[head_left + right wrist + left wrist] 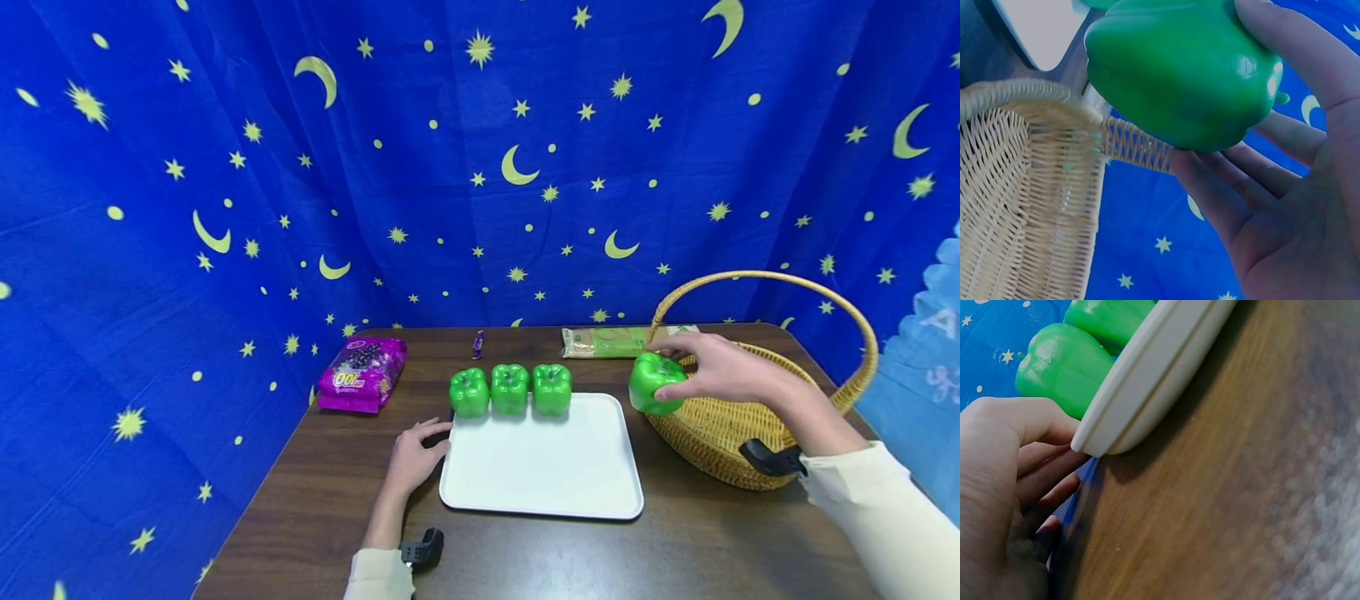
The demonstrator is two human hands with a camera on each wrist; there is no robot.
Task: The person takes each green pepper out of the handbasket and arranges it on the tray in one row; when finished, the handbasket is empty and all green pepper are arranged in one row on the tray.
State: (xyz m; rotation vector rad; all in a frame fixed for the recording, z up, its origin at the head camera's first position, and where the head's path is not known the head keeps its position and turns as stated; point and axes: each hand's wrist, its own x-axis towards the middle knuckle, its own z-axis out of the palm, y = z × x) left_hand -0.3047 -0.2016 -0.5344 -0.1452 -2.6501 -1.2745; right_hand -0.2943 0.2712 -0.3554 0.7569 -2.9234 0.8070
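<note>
My right hand [716,367] holds a glossy green bell pepper [652,385] above the left rim of a wicker basket [705,454]. The right wrist view shows the thumb on one side of this pepper [1179,75] and fingertips on the other. Three more green bell peppers [510,389] stand in a row along the far edge of a white tray [543,467]. At the tray's left edge rests my left hand [414,458], its thumb and fingertips touching the rim [1124,381]. The left wrist view shows its fingers relaxed, not wrapped round the tray.
A purple snack bag [363,375] lies at the table's back left. A small purple wrapped piece [477,344] and a green-and-clear flat packet [607,342] are near the back edge. The basket's tall handle [765,275] arches over it. A blue star-patterned curtain [450,208] hangs behind.
</note>
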